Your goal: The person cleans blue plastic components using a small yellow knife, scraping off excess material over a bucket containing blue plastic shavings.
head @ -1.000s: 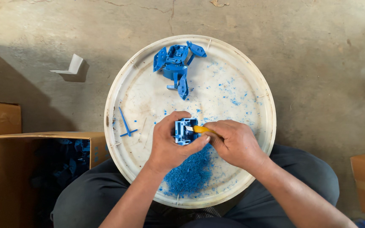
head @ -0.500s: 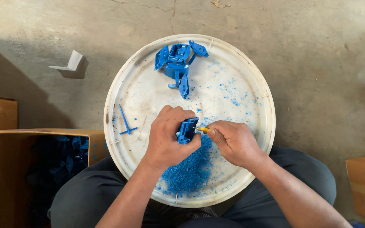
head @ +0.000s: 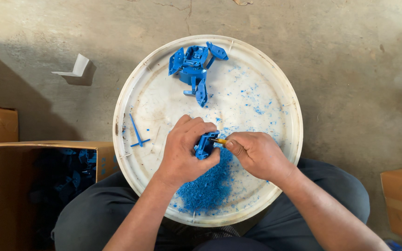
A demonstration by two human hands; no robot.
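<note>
Left hand (head: 182,151) clamped around a blue plastic part (head: 205,145) at frame centre, above a heap of blue shavings (head: 208,186) on a round white tray (head: 275,83); right hand (head: 257,153) pinching a yellow-handled tool (head: 219,141) against it.

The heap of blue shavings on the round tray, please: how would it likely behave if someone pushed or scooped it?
The heap of blue shavings looks loose and thin, so it would probably scatter, not slide whole. Stray flecks across the white tray suggest the bits are light and travel easily. Scooped, some would likely slip away.
</note>
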